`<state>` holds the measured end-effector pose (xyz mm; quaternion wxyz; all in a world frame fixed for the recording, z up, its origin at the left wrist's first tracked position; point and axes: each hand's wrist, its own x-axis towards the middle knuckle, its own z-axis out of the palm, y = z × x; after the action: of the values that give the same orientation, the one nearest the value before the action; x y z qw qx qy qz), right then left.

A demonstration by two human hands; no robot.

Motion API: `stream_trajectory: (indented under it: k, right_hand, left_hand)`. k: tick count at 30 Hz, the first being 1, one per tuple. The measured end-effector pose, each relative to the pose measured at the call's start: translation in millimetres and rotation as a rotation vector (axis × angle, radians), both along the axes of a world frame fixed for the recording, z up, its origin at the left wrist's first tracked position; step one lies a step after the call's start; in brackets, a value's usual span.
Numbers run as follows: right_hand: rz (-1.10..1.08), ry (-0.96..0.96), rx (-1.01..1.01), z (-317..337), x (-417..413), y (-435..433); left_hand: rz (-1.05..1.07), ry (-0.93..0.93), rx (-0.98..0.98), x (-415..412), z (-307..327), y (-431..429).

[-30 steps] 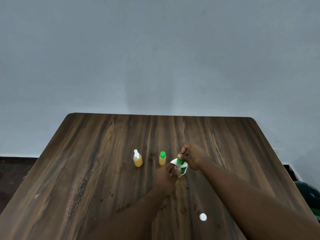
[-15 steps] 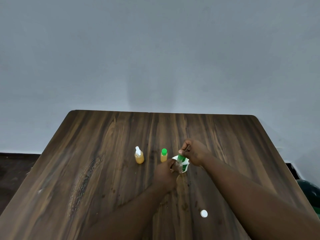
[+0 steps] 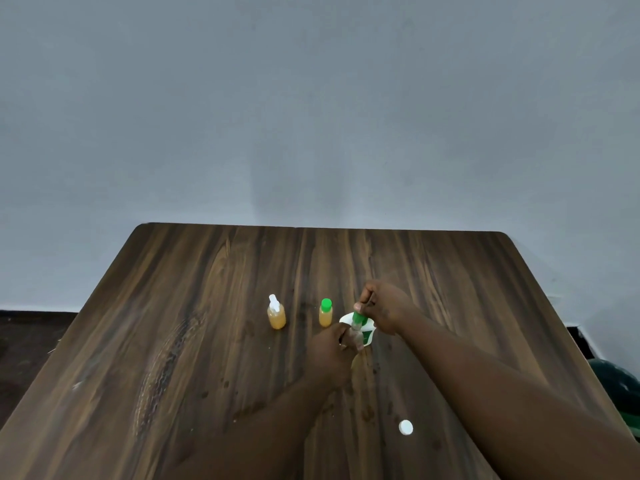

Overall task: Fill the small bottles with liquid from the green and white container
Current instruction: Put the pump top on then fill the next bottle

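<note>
One loose white cap [image 3: 405, 427] lies flat on the wooden table [image 3: 173, 341] nearest the viewer, to the right of centre and well apart from all other items. Two hands are in view. The left hand [image 3: 330, 355] is positioned beyond the cap, with its fingers [image 3: 341, 332] curled around one small clear bottle [image 3: 356, 333], which is held roughly upright. Its fill level cannot be determined. The right hand [image 3: 384, 311] reaches in from the right, with its fingertips [image 3: 361, 306] pinching the green cap [image 3: 357, 318] at the top of that bottle. One green and white container [image 3: 367, 337] is located directly behind the held bottle, between the two hands. It is partly hidden, and contact with either hand cannot be confirmed. Two further small bottles stand upright on the table to the left of the hands, each containing amber liquid: one green-capped bottle [image 3: 325, 312] just beside the hands, and one white-nozzle bottle [image 3: 276, 313] further left, apart from the first. Total small bottles: three. One dark green object [image 3: 620, 386] is visible past the right table edge. A plain grey wall [image 3: 311, 116] stands behind the far edge
</note>
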<state>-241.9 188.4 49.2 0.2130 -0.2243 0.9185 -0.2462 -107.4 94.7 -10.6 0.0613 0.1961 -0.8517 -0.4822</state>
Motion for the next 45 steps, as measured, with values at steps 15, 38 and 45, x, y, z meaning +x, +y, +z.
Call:
stream_trajectory:
  k: [15,38,45]
  right_hand:
    - [-0.023,0.010,-0.030,0,1,0]
    - [-0.024,-0.041,-0.026,0,0,-3]
    - [-0.056,-0.038,-0.035,-4,2,0]
  left_hand:
    - [0.016,-0.018,0.018,-2,2,-2]
    - [0.019,-0.010,0.004,-2,-8,0]
    - [0.010,-0.011,0.023,0,-5,-2]
